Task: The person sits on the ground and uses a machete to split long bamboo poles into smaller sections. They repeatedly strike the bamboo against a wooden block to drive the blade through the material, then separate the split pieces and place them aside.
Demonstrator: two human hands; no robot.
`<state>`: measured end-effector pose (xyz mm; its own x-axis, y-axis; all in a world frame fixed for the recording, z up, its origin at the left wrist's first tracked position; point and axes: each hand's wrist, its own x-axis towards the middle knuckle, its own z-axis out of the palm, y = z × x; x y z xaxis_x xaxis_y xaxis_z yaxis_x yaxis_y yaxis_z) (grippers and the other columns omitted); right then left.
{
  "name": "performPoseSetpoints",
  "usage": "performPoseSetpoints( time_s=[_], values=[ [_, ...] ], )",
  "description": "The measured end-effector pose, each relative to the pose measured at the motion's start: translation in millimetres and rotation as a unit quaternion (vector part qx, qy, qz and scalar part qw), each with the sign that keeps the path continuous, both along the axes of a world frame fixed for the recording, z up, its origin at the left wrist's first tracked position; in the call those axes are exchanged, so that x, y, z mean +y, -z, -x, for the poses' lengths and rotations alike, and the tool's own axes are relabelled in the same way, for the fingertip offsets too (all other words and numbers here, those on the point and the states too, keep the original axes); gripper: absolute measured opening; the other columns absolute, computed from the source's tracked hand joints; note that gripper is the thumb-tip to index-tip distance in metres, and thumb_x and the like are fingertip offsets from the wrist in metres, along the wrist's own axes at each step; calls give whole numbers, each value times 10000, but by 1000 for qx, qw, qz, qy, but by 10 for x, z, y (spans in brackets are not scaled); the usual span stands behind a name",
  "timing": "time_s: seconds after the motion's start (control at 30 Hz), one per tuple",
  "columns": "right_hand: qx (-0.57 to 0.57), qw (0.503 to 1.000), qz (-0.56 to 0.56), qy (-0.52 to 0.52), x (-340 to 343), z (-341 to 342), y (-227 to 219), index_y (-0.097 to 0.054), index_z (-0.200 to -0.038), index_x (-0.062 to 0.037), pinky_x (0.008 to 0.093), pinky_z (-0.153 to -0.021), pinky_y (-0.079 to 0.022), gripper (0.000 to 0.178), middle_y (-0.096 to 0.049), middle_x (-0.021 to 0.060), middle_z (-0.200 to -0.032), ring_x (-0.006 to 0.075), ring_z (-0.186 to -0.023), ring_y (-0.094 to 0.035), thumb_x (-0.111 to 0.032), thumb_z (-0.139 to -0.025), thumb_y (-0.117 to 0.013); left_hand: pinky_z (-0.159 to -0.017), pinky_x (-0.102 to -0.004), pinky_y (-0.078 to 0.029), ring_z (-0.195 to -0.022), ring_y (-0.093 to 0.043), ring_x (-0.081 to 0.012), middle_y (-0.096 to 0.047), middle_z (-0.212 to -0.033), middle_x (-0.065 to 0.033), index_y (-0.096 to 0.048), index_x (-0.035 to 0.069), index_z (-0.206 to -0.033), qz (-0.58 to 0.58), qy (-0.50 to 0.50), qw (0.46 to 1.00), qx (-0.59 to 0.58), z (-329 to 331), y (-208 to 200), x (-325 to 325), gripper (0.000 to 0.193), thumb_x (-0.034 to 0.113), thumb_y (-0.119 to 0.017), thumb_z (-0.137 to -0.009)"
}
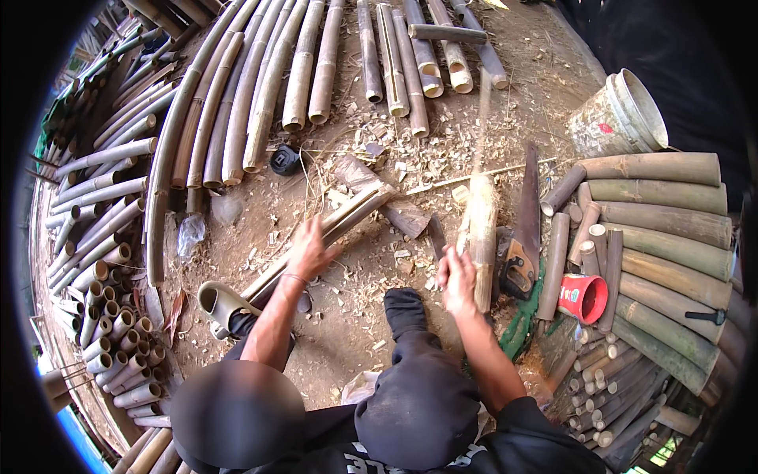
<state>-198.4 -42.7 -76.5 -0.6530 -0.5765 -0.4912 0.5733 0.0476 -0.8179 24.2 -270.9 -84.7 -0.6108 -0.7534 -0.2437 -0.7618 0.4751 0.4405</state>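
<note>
My left hand [310, 251] lies over a split bamboo length [347, 217], its fingers and thumb apart. The bamboo slants from beside my left foot up to a flat wooden block [404, 215], where its far end rests. To the right, my right hand [456, 280] is closed around the handle end of a knife with a dark, wide blade [436, 235]; most of the handle is hidden by my fingers. Right beside this hand lies a pale, shaved bamboo piece [482, 229]. A handsaw [525, 229] with a wooden grip stands just beyond it.
Long bamboo poles [260, 95] lie at the far left, shorter ones [395, 63] at the far middle. Cut bamboo [663, 205] is stacked right, near a red cup [583, 298] and dirty white bucket [620, 114]. A black tape measure [285, 160] sits among wood chips.
</note>
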Motion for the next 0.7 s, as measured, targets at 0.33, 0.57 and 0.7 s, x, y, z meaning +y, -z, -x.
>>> performPoseSetpoints(
  time_s=[0.33,0.57,0.7],
  values=[
    [533,788,-117,-284,838,-388,10,-435,-1364,50,436,-989,-415,646,-474,271,-1269,376,-1194,-470,-443,-961,-541,-480,-178,-367,-539,-390,-50,-474,-745,27,-563,54,-1149,-268,-342,720,541,1145,-854,672,360,383,-495,-1021],
    [594,661,-386,-250,1525,-409,514,-483,-1300,-2,475,-961,-423,588,-444,186,-1302,402,-1157,-465,-201,-795,-708,-705,-266,-563,-770,-656,-125,-637,-835,-41,-641,21,-1104,-177,-327,702,607,615,-854,351,276,265,-544,-1022],
    [565,699,-380,-216,1396,-411,474,-472,-1313,10,466,-957,-430,573,-489,200,-1254,394,-1138,-500,-258,-849,-676,-580,-272,-579,-680,-660,-129,-613,-789,-37,-639,9,-1068,-154,-309,751,563,397,-843,389,261,255,-582,-1003]
  ],
)
